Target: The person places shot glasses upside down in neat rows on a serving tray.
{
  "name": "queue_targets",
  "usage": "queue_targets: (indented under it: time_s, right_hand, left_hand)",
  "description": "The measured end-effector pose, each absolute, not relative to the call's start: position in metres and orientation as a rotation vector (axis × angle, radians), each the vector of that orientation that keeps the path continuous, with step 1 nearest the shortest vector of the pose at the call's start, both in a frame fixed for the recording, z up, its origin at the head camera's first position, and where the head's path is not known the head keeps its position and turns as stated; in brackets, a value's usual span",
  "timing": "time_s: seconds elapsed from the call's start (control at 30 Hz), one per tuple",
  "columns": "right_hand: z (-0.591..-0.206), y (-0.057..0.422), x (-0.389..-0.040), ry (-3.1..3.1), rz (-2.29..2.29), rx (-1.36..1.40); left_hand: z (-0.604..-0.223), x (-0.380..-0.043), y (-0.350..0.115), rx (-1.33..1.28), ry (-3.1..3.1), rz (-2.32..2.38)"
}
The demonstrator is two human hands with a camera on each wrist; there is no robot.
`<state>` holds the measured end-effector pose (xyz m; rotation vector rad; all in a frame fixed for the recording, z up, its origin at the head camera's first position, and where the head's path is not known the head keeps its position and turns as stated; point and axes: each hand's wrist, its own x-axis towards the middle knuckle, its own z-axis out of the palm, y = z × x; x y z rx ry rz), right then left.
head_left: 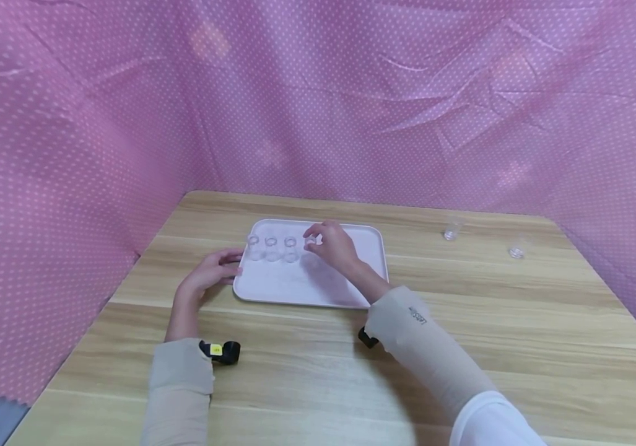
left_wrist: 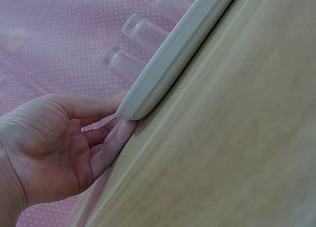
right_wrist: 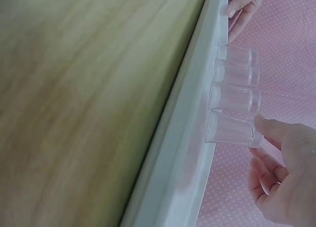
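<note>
A white tray (head_left: 295, 292) lies on the wooden table, bearing a row of small clear glasses. My left hand (head_left: 209, 271) is at its left end, pinching the rim with the thumb above and fingers below, as the left wrist view shows. My right hand (right_wrist: 291, 172) pinches the upper end of the rightmost glass (right_wrist: 229, 128) between thumb and fingers. That glass stands upright on the tray or just over it; I cannot tell which. Beside it in line stand three more glasses, the nearest of them a clear glass (right_wrist: 234, 97), their thick ends upward.
Two more clear glasses stand on the table right of the tray, a nearer-to-tray glass (head_left: 450, 234) and a farther glass (head_left: 516, 251). Pink dotted cloth (head_left: 318, 111) hangs behind and at both sides of the wooden table (head_left: 295, 371).
</note>
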<state>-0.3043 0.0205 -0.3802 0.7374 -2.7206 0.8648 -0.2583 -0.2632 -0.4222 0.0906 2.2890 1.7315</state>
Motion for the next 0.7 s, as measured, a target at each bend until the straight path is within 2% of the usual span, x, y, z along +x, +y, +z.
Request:
queue_targets:
  time_s: [0.7]
  right_hand:
    - [-0.3771,0.0265,-0.3068,-2.748,0.866,0.729]
  left_hand:
    - [-0.4193,-0.2589,-0.263,0.033,2.281,1.715]
